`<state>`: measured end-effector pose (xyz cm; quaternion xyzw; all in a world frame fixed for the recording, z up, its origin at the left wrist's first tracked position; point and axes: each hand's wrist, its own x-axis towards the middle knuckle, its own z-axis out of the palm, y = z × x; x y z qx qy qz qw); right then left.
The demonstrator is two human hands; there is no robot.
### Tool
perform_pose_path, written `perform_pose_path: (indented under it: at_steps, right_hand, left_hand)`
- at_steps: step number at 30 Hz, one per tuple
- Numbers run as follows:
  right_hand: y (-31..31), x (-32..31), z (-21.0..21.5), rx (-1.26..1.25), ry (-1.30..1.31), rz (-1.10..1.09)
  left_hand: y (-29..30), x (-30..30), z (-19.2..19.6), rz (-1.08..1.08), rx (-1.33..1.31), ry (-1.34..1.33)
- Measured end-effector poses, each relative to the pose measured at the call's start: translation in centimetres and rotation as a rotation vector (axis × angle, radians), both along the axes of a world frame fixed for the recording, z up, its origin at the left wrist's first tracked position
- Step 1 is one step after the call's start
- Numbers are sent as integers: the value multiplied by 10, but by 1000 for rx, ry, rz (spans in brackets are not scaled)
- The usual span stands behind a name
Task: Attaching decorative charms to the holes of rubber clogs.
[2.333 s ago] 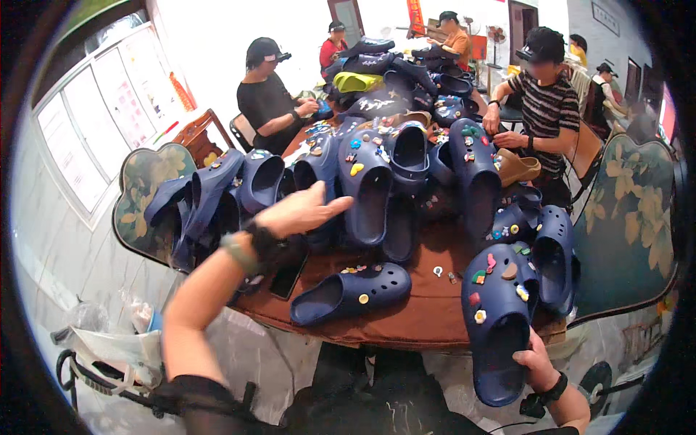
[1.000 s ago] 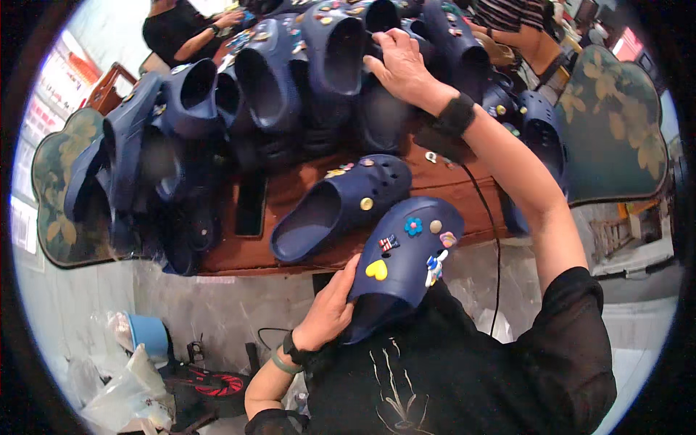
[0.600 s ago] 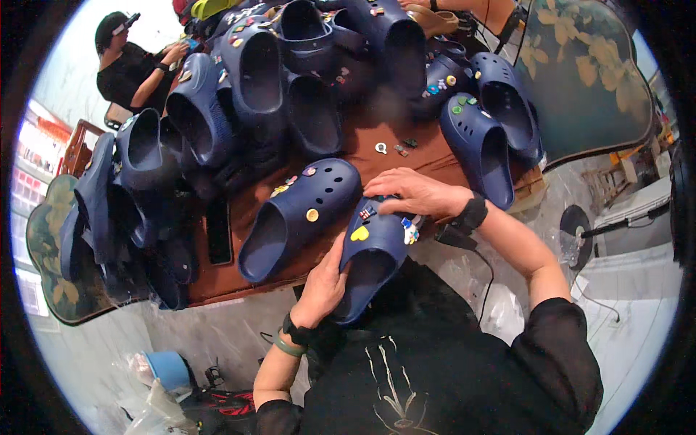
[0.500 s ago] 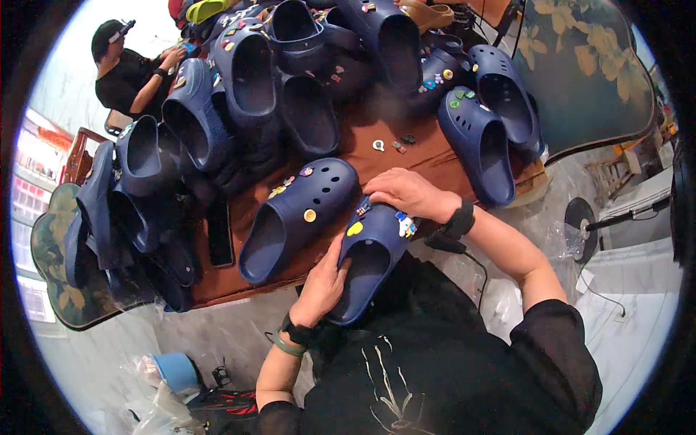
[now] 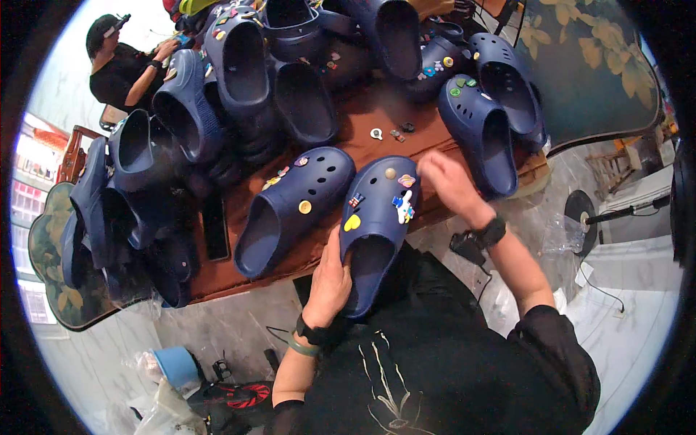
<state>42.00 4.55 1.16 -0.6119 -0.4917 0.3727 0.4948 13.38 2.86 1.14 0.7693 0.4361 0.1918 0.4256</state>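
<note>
My left hand (image 5: 330,286) grips the side of a navy clog (image 5: 371,272) near its foot opening. Several charms sit on the clog's toe, among them a yellow heart (image 5: 352,222), a white-and-blue figure (image 5: 403,209) and a pink oval (image 5: 407,180). My right hand (image 5: 451,187) is lifted just right of the toe, apart from the charms. Its fingers look bent but are smeared by motion, so what they hold, if anything, is hidden. Left of this clog, its likely mate, another navy clog (image 5: 297,206), lies on the brown table with charms on it.
Loose charms (image 5: 376,134) lie on the brown tabletop (image 5: 362,116) beyond the clogs. Piled navy clogs (image 5: 239,65) crowd the back and left, and two more (image 5: 482,138) stand right. A dark phone-like slab (image 5: 215,235) lies at left. Another person (image 5: 123,72) works far left.
My right hand has come off the clog's toe and moved right, uncovering a round tan charm and a pink one. My left hand keeps its hold. The view has shifted slightly.
</note>
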Motion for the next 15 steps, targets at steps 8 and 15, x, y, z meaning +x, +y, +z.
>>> perform_pose_path:
  at_steps: [8,15]
  right_hand:
    - [-28,-56,26,-128,-770,-108]
    - [-24,-48,36,-306,-399,15]
  left_hand:
    - [-6,6,-9,44,146,60]
    - [-7,5,-10,52,155,34]
